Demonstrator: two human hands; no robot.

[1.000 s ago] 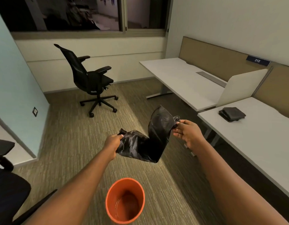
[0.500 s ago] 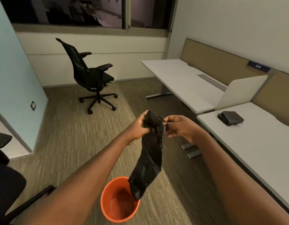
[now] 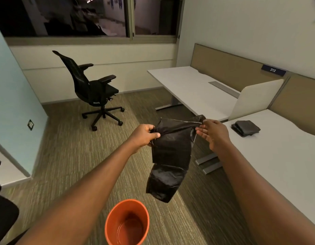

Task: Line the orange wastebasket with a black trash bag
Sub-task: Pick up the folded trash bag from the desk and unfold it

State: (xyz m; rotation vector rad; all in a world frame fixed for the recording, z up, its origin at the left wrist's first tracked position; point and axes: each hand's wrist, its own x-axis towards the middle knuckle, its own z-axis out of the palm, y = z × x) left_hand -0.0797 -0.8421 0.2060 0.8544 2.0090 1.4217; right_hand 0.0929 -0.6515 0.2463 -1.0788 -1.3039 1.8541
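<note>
The black trash bag (image 3: 170, 156) has been drawn apart at its top edge, where half a second ago both hands met. It is pinched in the grip of the left hand (image 3: 144, 135) and the right hand (image 3: 211, 133), and hangs toward six o'clock above the orange wastebasket (image 3: 127, 221). The mouth seems not yet opened.

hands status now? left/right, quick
Left hand: closed, gripping the bag top edge.
Right hand: pinching the bag's other top corner, remaining fingers spread.
</note>
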